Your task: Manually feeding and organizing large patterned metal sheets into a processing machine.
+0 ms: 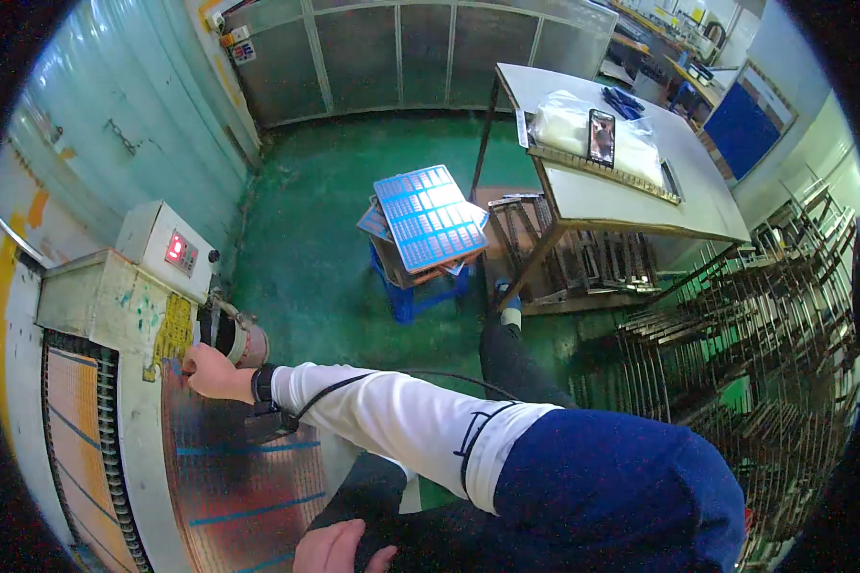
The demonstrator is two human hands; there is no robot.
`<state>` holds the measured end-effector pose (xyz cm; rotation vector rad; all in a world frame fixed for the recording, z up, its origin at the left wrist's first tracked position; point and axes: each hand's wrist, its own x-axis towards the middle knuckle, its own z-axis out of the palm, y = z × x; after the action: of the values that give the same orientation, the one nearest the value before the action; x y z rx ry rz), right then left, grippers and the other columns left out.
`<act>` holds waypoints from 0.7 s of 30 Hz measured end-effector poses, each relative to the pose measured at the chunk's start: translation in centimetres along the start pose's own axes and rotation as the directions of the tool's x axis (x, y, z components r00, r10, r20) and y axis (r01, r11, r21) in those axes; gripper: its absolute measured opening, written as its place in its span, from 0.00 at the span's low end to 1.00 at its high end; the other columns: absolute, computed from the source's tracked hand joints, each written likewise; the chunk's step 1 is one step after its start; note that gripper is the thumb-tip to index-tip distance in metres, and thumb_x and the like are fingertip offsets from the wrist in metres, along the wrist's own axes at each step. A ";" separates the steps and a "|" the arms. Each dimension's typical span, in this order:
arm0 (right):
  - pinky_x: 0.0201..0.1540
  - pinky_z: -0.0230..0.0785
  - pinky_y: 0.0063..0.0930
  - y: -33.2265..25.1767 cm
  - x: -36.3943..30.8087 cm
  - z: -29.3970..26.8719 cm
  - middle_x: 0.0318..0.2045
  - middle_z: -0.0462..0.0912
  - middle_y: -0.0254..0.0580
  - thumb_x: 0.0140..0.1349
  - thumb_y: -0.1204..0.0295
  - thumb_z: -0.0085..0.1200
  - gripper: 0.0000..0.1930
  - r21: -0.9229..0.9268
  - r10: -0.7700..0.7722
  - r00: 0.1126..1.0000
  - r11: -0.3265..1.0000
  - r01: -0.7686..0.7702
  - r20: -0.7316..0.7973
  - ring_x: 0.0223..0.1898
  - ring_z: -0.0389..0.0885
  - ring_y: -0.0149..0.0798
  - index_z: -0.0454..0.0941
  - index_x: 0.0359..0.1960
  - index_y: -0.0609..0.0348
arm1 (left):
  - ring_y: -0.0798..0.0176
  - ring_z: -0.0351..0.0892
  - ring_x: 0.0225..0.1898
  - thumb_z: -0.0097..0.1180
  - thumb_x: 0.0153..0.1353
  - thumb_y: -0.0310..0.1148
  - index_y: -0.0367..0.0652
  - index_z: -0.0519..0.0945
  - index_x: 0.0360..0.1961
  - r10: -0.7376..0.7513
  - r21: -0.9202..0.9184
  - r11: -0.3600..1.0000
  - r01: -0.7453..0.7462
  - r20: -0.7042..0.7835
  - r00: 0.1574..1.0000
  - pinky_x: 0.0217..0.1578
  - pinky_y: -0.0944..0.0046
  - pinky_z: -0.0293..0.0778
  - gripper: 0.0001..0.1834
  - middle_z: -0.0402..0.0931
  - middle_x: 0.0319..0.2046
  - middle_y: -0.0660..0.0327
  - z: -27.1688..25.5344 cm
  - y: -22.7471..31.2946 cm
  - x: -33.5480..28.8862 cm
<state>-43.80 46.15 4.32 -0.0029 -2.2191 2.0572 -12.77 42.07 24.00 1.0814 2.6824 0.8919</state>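
Note:
My right arm, in a white sleeve, reaches across to the left. My right hand (218,374) has its fingers curled closed at the top edge of a copper-coloured panel (244,482) with blue stripes, beside a machine's corner. The wrist and a small dark device strapped there cover part of that panel. At the lower edge my left hand (339,549) shows in part, near my dark-trousered leg. Its thumb stands apart from the fingers, and nothing shows in it. Just above my right hand is the machine's white control box (170,250) with a lit red display.
Blue-and-silver panels (430,218) are stacked on a blue stool (403,304). A table (621,205) at the right bears a phone, plastic bag and dark gloves. Metal racks (736,353) crowd the right side. Another copper-coloured panel (72,420) stands in the machine at left.

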 end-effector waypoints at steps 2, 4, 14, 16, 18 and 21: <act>0.42 0.67 0.41 -0.1 0.1 -0.2 0.35 0.74 0.52 0.42 0.78 0.56 0.10 -0.019 -0.011 1.000 1.000 0.011 0.001 0.41 0.73 0.54 0.75 0.30 0.62 | 0.46 0.76 0.38 0.65 0.46 0.32 0.37 0.79 0.39 0.000 0.000 1.000 0.000 -0.004 1.000 0.41 0.53 0.72 0.18 0.78 0.36 0.51 0.0 0.1 0.0; 0.42 0.67 0.41 -0.2 0.0 -0.2 0.35 0.75 0.52 0.43 0.78 0.56 0.10 -0.034 -0.019 1.000 0.999 0.019 0.004 0.40 0.74 0.54 0.75 0.30 0.62 | 0.46 0.76 0.38 0.66 0.46 0.32 0.37 0.79 0.40 -0.005 0.002 1.000 0.005 -0.005 1.000 0.41 0.53 0.72 0.19 0.78 0.36 0.51 0.0 0.1 -0.1; 0.33 0.68 0.41 -1.1 -0.9 -2.5 0.26 0.78 0.47 0.40 0.74 0.62 0.11 -0.085 -0.126 0.991 0.989 0.121 -0.056 0.32 0.77 0.51 0.75 0.26 0.61 | 0.45 0.76 0.38 0.64 0.49 0.34 0.36 0.78 0.40 0.010 -0.010 1.000 -0.010 -0.023 1.000 0.40 0.53 0.72 0.18 0.78 0.36 0.50 0.1 0.4 -0.1; 0.33 0.68 0.40 -1.1 -1.5 -3.2 0.26 0.78 0.46 0.40 0.73 0.63 0.11 -0.052 -0.170 0.983 0.985 0.166 -0.076 0.32 0.77 0.50 0.75 0.25 0.61 | 0.46 0.76 0.38 0.64 0.50 0.35 0.36 0.78 0.39 0.017 0.005 1.000 -0.016 -0.034 0.999 0.39 0.53 0.72 0.17 0.77 0.36 0.50 0.2 0.6 -0.2; 0.33 0.69 0.38 -1.1 -1.9 -4.3 0.26 0.79 0.46 0.39 0.70 0.66 0.13 -0.028 -0.196 0.979 0.980 0.198 0.055 0.31 0.78 0.47 0.75 0.24 0.62 | 0.46 0.76 0.37 0.63 0.53 0.36 0.36 0.78 0.39 0.020 -0.002 1.000 -0.020 -0.061 0.998 0.38 0.53 0.72 0.16 0.77 0.35 0.49 0.2 0.8 -0.2; 0.32 0.69 0.35 -0.8 -1.8 -6.7 0.25 0.80 0.46 0.38 0.67 0.69 0.16 0.014 -0.243 0.940 0.969 0.247 0.240 0.30 0.79 0.44 0.77 0.25 0.61 | 0.45 0.76 0.37 0.62 0.53 0.35 0.36 0.78 0.39 0.012 -0.001 1.000 -0.012 -0.061 0.998 0.37 0.53 0.71 0.16 0.76 0.34 0.48 0.3 1.1 -0.2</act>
<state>-41.36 52.63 5.41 0.5214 -2.2300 1.9926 -11.86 42.76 24.34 1.0885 2.7266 0.9442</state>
